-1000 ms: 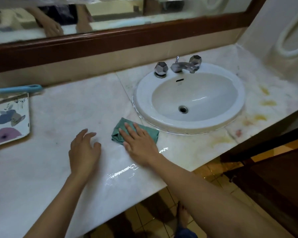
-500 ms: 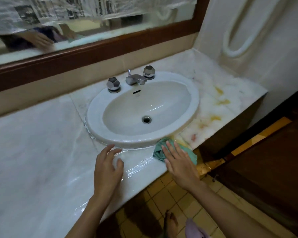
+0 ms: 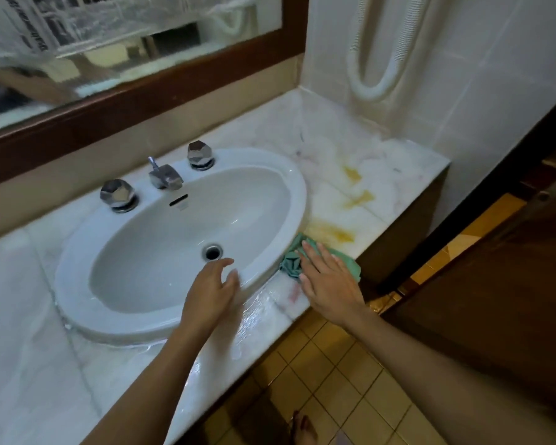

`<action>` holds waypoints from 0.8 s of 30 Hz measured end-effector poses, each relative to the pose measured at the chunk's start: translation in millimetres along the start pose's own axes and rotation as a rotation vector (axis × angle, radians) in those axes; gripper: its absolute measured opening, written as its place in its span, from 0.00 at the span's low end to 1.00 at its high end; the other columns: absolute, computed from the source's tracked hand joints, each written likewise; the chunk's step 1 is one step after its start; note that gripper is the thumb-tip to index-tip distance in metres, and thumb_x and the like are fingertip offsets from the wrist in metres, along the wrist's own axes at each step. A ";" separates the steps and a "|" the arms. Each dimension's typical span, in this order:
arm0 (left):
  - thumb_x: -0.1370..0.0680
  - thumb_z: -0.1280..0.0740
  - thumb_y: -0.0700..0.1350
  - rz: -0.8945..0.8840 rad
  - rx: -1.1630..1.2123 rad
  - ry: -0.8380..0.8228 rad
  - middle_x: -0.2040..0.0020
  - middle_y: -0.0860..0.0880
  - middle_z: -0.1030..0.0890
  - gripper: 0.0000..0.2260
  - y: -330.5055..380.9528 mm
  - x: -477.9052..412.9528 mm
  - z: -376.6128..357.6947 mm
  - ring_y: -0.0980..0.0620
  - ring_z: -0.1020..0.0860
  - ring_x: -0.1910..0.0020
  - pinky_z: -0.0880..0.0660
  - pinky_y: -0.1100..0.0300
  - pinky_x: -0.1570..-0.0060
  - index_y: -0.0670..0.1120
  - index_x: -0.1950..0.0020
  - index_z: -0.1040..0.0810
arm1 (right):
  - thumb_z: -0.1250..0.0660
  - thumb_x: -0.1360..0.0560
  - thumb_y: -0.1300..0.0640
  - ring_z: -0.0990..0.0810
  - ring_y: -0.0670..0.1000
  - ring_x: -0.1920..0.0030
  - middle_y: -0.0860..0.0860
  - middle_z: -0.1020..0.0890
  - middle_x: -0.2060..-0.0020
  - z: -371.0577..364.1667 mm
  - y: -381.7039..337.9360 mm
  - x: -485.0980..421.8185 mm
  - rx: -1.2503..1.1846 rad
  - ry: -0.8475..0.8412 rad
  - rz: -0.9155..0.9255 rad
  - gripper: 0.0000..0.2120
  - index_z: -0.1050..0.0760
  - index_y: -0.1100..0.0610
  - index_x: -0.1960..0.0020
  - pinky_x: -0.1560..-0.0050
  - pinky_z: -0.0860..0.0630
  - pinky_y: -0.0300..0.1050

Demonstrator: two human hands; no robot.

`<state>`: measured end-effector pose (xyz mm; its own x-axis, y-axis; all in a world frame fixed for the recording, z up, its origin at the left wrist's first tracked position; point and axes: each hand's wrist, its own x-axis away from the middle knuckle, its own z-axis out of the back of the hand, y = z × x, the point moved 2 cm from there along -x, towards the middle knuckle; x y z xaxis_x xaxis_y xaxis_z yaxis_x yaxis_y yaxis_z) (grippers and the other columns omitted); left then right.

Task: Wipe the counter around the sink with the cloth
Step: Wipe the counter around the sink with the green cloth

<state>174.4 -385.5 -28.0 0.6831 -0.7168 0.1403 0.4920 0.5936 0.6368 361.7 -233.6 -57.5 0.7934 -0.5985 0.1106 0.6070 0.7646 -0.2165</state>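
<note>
A crumpled green cloth (image 3: pixel 292 264) lies on the white marble counter (image 3: pixel 360 175) just right of the oval white sink (image 3: pixel 270 175), at the counter's front edge. My right hand (image 3: pixel 329 284) presses flat on the cloth with fingers spread, covering its middle. My left hand (image 3: pixel 211 295) rests on the sink's front rim with fingers loosely apart, holding nothing. Yellow stains (image 3: pixel 331 231) mark the counter just beyond the cloth. A wet sheen covers the counter strip in front of the sink.
A chrome tap (image 3: pixel 164 178) and two faceted knobs (image 3: pixel 118 194) stand behind the basin. A wood-framed mirror (image 3: pixel 135 101) runs along the back. A tiled wall with a white hose (image 3: pixel 379 75) closes the right end. Below lie yellow floor tiles and a dark wooden door (image 3: pixel 495 284).
My right hand slid the cloth from left of the sink, along the front edge, to the sink's right side. My left hand followed rightward onto the sink's rim.
</note>
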 end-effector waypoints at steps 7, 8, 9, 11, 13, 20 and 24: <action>0.22 0.45 0.51 0.124 -0.271 0.172 0.37 0.55 0.25 0.15 6.8 -3.1 -14.2 0.50 0.26 0.41 0.30 0.53 0.51 0.54 0.40 0.24 | 0.63 0.21 0.42 0.66 0.52 0.24 0.47 0.59 0.22 -0.8 -10.2 -13.8 -0.090 0.062 -0.165 0.30 0.48 0.51 0.23 0.24 0.59 0.54; 0.22 0.45 0.51 0.129 -0.280 0.169 0.37 0.55 0.24 0.15 7.1 -3.7 -15.3 0.50 0.26 0.41 0.30 0.53 0.51 0.54 0.40 0.24 | 0.61 0.20 0.42 0.67 0.52 0.24 0.47 0.59 0.22 -1.4 -10.7 -10.0 -0.095 0.058 -0.152 0.28 0.49 0.51 0.23 0.25 0.61 0.52; 0.23 0.45 0.51 0.129 -0.284 0.161 0.37 0.55 0.24 0.15 7.1 -3.9 -15.6 0.49 0.26 0.42 0.30 0.53 0.52 0.54 0.40 0.24 | 0.59 0.20 0.43 0.67 0.52 0.24 0.46 0.60 0.22 -1.5 -7.7 -6.4 -0.091 0.042 -0.116 0.28 0.51 0.50 0.22 0.26 0.63 0.51; 0.23 0.46 0.50 0.118 -0.279 0.153 0.38 0.54 0.24 0.15 7.0 -4.4 -15.1 0.49 0.25 0.44 0.29 0.54 0.53 0.54 0.41 0.24 | 0.56 0.19 0.43 0.67 0.49 0.24 0.43 0.60 0.23 3.1 7.2 -3.1 -0.059 0.006 -0.002 0.27 0.54 0.48 0.22 0.27 0.62 0.48; 0.23 0.46 0.50 0.122 -0.275 0.156 0.39 0.52 0.23 0.16 7.7 -4.2 -14.2 0.47 0.24 0.45 0.29 0.54 0.54 0.53 0.41 0.23 | 0.56 0.18 0.43 0.67 0.47 0.24 0.42 0.61 0.23 10.8 28.7 -9.8 -0.018 -0.020 0.042 0.27 0.57 0.47 0.22 0.26 0.60 0.48; 0.22 0.48 0.52 0.169 -0.266 0.022 0.40 0.52 0.24 0.16 9.0 -7.5 -11.7 0.48 0.25 0.44 0.29 0.53 0.51 0.55 0.40 0.25 | 0.58 0.18 0.44 0.67 0.53 0.24 0.49 0.64 0.23 23.9 45.9 -83.1 -0.010 -0.090 -0.271 0.28 0.59 0.53 0.22 0.24 0.59 0.53; 0.22 0.47 0.51 0.244 -0.174 -0.075 0.40 0.54 0.26 0.12 4.9 -10.7 -8.4 0.51 0.28 0.44 0.34 0.56 0.52 0.59 0.47 0.24 | 0.62 0.21 0.43 0.63 0.51 0.24 0.47 0.58 0.23 19.0 46.3 -52.1 -0.009 -0.013 -0.114 0.30 0.51 0.51 0.22 0.24 0.54 0.54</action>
<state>174.1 -371.9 -32.8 0.7538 -0.5663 0.3333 0.4075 0.8008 0.4390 349.3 -162.4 -54.9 0.7200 -0.6782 0.1473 0.6928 0.6897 -0.2106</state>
